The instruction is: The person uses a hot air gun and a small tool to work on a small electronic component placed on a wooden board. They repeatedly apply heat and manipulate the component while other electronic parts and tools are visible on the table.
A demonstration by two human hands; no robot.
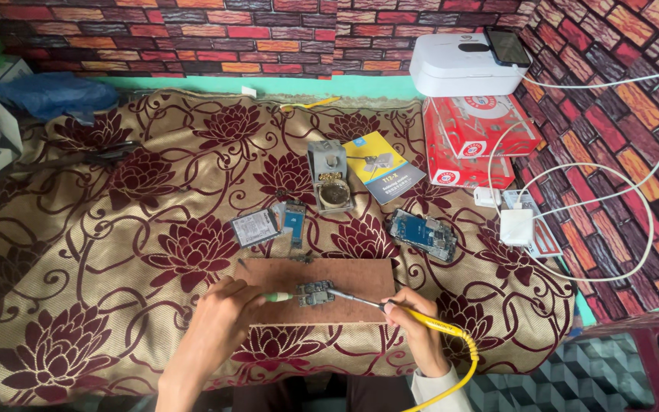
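Left hand [219, 317] is gripping a green-handled tool [278, 297] and right hand [413, 324] is closing around a yellow soldering iron [390, 307], both meeting the small circuit board [314, 293] lying mid-width on the wooden board [360, 276], near its front edge.

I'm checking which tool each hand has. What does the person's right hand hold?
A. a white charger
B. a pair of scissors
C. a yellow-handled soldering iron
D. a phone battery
C: the right hand grips the yellow-handled soldering iron, its tip at the small circuit board on the wooden board.
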